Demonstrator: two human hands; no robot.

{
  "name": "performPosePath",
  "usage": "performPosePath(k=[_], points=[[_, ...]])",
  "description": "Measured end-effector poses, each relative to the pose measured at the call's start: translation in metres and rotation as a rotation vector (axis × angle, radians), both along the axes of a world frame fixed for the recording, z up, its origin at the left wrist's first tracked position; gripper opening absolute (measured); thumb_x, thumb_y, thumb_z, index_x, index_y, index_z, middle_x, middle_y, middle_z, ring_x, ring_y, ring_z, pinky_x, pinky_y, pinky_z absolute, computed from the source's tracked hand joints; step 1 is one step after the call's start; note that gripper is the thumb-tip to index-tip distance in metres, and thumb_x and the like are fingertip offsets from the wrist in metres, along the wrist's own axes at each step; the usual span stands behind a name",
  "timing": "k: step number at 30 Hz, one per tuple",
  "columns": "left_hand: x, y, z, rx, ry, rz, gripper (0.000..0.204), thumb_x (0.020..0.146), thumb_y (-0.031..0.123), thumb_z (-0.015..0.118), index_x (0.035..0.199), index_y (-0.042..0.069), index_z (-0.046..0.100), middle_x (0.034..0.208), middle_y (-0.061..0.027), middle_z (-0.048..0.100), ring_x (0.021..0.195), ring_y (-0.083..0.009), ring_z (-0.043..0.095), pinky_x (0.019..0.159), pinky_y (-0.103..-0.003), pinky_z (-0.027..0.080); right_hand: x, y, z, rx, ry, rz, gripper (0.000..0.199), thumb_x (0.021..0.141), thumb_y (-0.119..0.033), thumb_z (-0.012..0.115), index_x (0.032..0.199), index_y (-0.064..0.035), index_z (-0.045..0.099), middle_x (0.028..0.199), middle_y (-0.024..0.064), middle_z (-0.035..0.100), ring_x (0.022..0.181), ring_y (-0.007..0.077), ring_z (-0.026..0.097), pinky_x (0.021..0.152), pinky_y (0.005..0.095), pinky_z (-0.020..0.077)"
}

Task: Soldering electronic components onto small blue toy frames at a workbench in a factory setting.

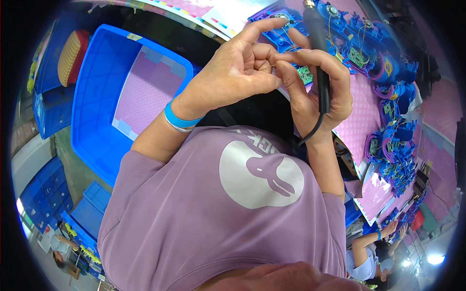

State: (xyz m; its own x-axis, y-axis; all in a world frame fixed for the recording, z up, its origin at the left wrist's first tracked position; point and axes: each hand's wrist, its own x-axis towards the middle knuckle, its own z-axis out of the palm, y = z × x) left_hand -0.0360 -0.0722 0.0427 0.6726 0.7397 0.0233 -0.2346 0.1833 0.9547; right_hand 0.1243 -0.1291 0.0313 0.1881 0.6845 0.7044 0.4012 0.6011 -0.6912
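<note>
My left hand [225, 72] and my right hand [320, 87] meet in front of my chest, fingertips nearly touching. A thin wire [267, 66] runs between their pinched fingers; its ends are too small to make out. My left index finger is stretched out toward a blue plastic housing. A black soldering iron [320, 53] is held upright in my right hand, its metal end up and its cord trailing down past my wrist. Just beyond my fingers lies a blue housing [276, 40] with a round metal part and thin wires. A green circuit board [305, 75] shows partly behind my right fingers.
Several blue housings with boards and wires [359, 56] crowd the pink-covered table [357, 104], running down its right side. A large blue bin [97, 102] stands at my left. A red and yellow object [73, 58] lies beyond it. Other people work at lower right.
</note>
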Motion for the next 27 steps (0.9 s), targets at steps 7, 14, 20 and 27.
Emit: performPosePath(k=[7,14,20,27], points=[[-0.001,0.033,-0.014,0.866,0.375,0.280,0.034,0.085,-0.001,0.075,0.119,0.004,0.072,0.082,-0.0019,0.068,0.064,-0.0066,0.057,0.058,-0.022,0.048,0.016,-0.002,0.005,0.087,-0.040,-0.162,0.026,0.089,0.006,0.075,0.109,0.0024,0.059,0.102,0.0202,0.075,0.099,0.0328,0.076,0.089,0.0393,0.0593],[0.012,0.059,0.013,1.608,0.373,0.340,0.019,0.080,0.001,0.076,0.098,0.001,0.071,0.079,-0.0114,0.066,0.065,-0.0258,0.065,0.064,-0.031,0.054,0.022,-0.017,0.014,-0.015,0.050,-0.130,0.027,0.094,0.010,0.066,0.116,-0.0007,0.054,0.118,0.0312,0.068,0.101,0.0351,0.074,0.092,0.0440,0.0593],[-0.015,0.039,0.003,1.066,0.471,0.162,0.010,0.085,0.005,0.078,0.095,0.003,0.075,0.057,-0.0035,0.054,0.051,-0.0089,0.049,0.047,-0.027,0.036,0.026,-0.029,0.017,-0.001,0.085,-0.113,0.027,0.091,0.013,0.065,0.114,0.0023,0.055,0.116,0.0320,0.068,0.097,0.0345,0.075,0.089,0.0432,0.0593],[-0.031,0.028,-0.008,0.417,0.348,0.114,0.010,0.089,0.006,0.074,0.098,0.002,0.077,0.067,-0.0027,0.060,0.057,-0.0059,0.051,0.050,-0.025,0.036,0.029,-0.035,0.022,-0.003,-0.083,-0.035,0.022,0.087,0.006,0.064,0.108,0.0062,0.062,0.098,0.0279,0.074,0.088,0.0329,0.074,0.083,0.0382,0.0584]])
